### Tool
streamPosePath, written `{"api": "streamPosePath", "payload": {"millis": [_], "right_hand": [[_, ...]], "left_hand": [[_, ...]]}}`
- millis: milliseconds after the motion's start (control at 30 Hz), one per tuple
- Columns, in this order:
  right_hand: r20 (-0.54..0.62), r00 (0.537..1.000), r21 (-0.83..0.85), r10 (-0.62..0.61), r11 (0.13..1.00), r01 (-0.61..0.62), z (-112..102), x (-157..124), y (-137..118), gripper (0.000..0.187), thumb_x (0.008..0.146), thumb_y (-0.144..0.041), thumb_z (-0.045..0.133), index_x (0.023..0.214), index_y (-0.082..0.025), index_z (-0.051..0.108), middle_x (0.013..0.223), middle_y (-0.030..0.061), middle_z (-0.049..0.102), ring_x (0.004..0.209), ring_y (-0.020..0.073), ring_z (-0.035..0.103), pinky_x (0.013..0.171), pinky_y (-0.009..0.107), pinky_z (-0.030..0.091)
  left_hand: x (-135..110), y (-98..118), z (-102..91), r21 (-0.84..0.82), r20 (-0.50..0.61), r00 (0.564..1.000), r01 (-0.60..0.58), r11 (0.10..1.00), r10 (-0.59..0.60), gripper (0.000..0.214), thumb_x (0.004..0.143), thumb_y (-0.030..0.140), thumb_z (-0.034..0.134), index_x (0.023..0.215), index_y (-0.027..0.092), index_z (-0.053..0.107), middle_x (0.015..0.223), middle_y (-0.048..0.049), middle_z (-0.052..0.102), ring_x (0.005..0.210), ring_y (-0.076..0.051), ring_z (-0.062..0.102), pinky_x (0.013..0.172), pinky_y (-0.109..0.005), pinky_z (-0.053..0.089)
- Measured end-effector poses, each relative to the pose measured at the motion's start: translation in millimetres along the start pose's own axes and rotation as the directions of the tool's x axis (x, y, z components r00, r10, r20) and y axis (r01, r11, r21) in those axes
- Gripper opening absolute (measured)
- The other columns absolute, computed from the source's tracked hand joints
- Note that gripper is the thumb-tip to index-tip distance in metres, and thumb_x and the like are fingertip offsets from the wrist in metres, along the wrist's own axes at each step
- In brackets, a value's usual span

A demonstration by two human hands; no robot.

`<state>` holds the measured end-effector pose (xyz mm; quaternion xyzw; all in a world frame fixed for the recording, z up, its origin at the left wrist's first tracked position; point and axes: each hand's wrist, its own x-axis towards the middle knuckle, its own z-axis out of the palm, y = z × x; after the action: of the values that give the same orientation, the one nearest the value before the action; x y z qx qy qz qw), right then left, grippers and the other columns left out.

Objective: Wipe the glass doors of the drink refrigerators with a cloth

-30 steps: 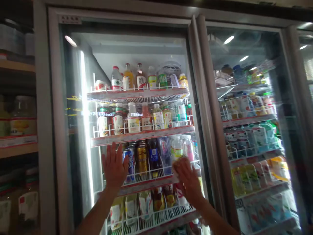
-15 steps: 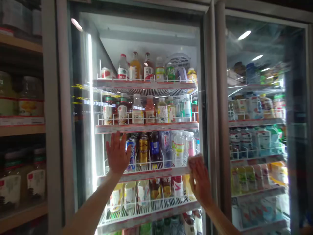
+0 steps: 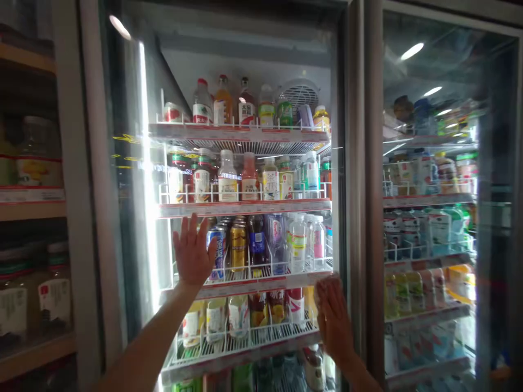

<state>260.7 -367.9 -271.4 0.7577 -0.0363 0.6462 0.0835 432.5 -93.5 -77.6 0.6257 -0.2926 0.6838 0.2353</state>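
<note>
A closed glass door (image 3: 261,60) of a lit drinks fridge stands in front of me. Against the glass on the left, my left hand (image 3: 194,256) lies flat with fingers spread, in front of the can shelf. My right hand (image 3: 335,316) is at the door's lower right, by the frame, fingers close together over what looks like a crumpled pale cloth (image 3: 327,282) pressed to the glass. Most of that cloth is hidden and blurred. Behind the glass between my hands are a blue can (image 3: 216,250), a gold can (image 3: 238,245) and several bottles.
Metal door frames (image 3: 368,190) stand to the right, with a second glass-fronted fridge (image 3: 429,201) beyond. Wooden shelves (image 3: 32,209) with jars and bottles are at the left. Inside the fridge, wire shelves (image 3: 245,207) hold bottles; ceiling lights reflect on the glass.
My right hand has slid slightly down the glass along the frame. My left hand keeps its place on the door. The view has shifted a little.
</note>
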Motion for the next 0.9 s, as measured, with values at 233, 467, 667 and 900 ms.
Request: {"api": "streamPosePath", "payload": {"millis": [233,467,667,900], "right_hand": [[-0.136,0.974,0.116,0.181,0.979,-0.166,7.0,47.0,18.7,0.060,0.090,-0.016,0.036,0.147,-0.023,0.017,0.154,0.0074,0.020,0.142,0.0298,0.016,0.109,0.060,0.028],[-0.228,0.973,0.137,0.041,0.991,-0.010,7.9,131.8,-12.2,0.063,0.088,-0.013,0.036,0.147,-0.023,0.016,0.154,0.0070,0.020,0.142,0.0283,0.014,0.110,0.057,0.029],[-0.107,0.982,0.064,-0.153,0.985,0.160,2.8,140.0,9.3,0.064,0.088,-0.016,0.039,0.147,-0.025,0.017,0.151,0.0057,0.030,0.141,0.0250,0.022,0.110,0.051,0.029],[-0.261,0.965,0.103,-0.033,0.993,0.061,9.2,185.3,5.8,0.064,0.087,-0.016,0.039,0.147,-0.022,0.017,0.153,0.0078,0.022,0.142,0.0269,0.017,0.109,0.054,0.029]], "left_hand": [[-1.4,-0.1,-1.1,-0.018,0.048,0.998,0.041,0.999,-0.040,0.054,0.091,0.036,0.041,0.142,0.020,0.032,0.150,-0.0109,0.028,0.141,-0.025,0.016,0.115,-0.049,0.011],[-1.0,1.3,-1.0,0.010,0.049,0.998,0.050,0.999,-0.051,0.054,0.090,0.036,0.041,0.142,0.020,0.033,0.150,-0.0106,0.029,0.141,-0.025,0.018,0.115,-0.049,0.012],[-0.9,1.8,-2.0,0.027,0.014,1.000,0.007,1.000,-0.007,0.055,0.090,0.033,0.042,0.142,0.019,0.031,0.149,-0.0115,0.030,0.141,-0.024,0.017,0.114,-0.047,0.014],[-1.1,2.4,-2.1,0.042,-0.010,1.000,0.004,0.999,-0.003,0.053,0.090,0.032,0.043,0.141,0.020,0.033,0.147,-0.0110,0.033,0.141,-0.023,0.020,0.115,-0.045,0.015]]}}
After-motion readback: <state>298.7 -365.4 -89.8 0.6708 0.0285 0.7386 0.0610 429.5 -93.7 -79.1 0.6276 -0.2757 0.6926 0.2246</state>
